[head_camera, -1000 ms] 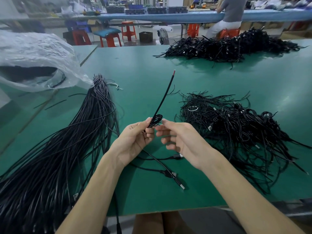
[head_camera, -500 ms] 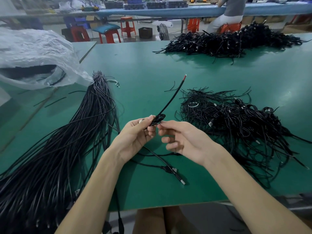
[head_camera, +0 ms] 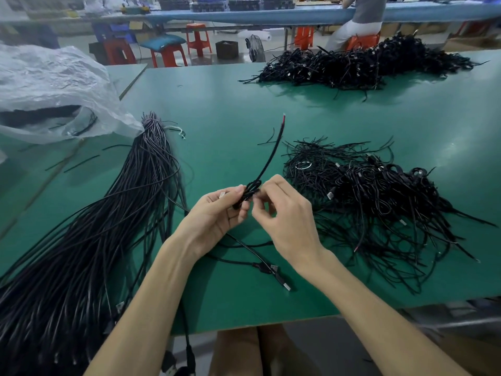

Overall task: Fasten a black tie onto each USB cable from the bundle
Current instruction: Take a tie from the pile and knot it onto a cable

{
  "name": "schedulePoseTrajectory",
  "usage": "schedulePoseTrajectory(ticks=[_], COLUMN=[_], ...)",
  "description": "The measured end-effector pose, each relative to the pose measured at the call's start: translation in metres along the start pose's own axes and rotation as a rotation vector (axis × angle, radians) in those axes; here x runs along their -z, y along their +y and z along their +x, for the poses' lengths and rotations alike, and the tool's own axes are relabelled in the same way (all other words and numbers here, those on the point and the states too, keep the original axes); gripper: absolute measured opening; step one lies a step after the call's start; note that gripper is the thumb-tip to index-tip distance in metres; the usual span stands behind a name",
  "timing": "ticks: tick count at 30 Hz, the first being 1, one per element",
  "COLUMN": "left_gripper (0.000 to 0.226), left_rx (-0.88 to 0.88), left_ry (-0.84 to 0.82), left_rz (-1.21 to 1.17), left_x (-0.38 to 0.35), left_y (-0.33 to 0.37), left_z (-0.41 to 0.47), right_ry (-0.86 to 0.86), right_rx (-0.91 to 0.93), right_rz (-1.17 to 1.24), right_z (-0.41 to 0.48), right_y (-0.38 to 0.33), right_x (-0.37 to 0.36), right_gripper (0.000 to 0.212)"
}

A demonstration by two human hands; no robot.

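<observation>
My right hand (head_camera: 287, 223) has just curled in, fingers now pinching the coiled USB cable (head_camera: 250, 189) that my left hand (head_camera: 217, 213) clamps just above the table (head_camera: 217, 118), so I judge the black tie, too small to see, is being twisted shut.

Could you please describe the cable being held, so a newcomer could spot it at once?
On the green table, look between the long straight bundle and the nearer tangled pile. There the left hand and right hand pinch one USB cable; only its red-tipped end rises off the table.
</observation>
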State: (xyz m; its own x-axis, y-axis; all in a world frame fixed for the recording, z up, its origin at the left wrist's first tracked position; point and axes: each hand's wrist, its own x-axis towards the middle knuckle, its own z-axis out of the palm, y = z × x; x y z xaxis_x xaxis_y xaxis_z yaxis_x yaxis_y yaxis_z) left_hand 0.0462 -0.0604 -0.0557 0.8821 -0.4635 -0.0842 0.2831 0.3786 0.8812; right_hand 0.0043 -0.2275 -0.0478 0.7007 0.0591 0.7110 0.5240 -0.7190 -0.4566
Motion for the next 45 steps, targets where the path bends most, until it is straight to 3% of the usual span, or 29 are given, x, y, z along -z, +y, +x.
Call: schedulePoseTrajectory(ticks=[4,8,13,16,20,23,28,31,35,38,40,45], left_gripper=[0.017,0.03,0.022,0.018,0.018,0.031,0.026,0.025,0.037,0.044,0.041,0.035], left_rx=[-0.113,-0.193,-0.317,-0.336,-0.343,-0.3,-0.231,-0.195,-0.232,-0.233,-0.247,-0.278], left_ry=[0.041,0.046,0.064,0.106,0.145,0.191,0.254,0.222,0.153,-0.002,-0.096,-0.143], left_rz=[0.105,0.21,0.444,0.515,0.543,0.586,0.612,0.525,0.542,0.441,0.487,0.555], left_x=[-0.002,-0.002,-0.007,-0.006,-0.009,-0.012,-0.009,-0.008,-0.005,-0.001,-0.001,-0.001], left_y=[-0.002,-0.003,-0.006,-0.008,-0.009,-0.009,-0.011,-0.009,-0.008,-0.006,-0.006,-0.008], left_z=[0.001,0.0,-0.001,0.0,0.0,0.0,0.002,0.003,0.001,0.0,0.0,0.0], right_ry=[-0.031,-0.072,-0.124,-0.139,-0.128,-0.124,-0.098,-0.116,-0.163,-0.176,-0.154,-0.132], right_rx=[-0.192,-0.31,-0.455,-0.508,-0.443,-0.318,0.227,0.379,0.131,-0.052,-0.079,-0.083], right_rz=[0.131,0.336,0.559,0.567,0.393,0.275,-0.238,-0.324,-0.151,0.008,0.045,0.068], right_z=[0.004,0.008,0.007,0.005,0.004,0.002,0.004,0.005,0.004,0.004,0.004,0.004], right_y=[0.002,0.002,0.001,0.003,0.001,-0.002,-0.004,-0.003,0.001,0.004,0.005,0.011], right_x=[0.003,0.01,0.014,0.013,0.009,0.008,0.007,0.009,0.013,0.014,0.014,0.017], right_gripper=[0.023,0.022,0.029,0.028,0.021,0.024,0.015,0.01,0.015,0.019,0.02,0.02])
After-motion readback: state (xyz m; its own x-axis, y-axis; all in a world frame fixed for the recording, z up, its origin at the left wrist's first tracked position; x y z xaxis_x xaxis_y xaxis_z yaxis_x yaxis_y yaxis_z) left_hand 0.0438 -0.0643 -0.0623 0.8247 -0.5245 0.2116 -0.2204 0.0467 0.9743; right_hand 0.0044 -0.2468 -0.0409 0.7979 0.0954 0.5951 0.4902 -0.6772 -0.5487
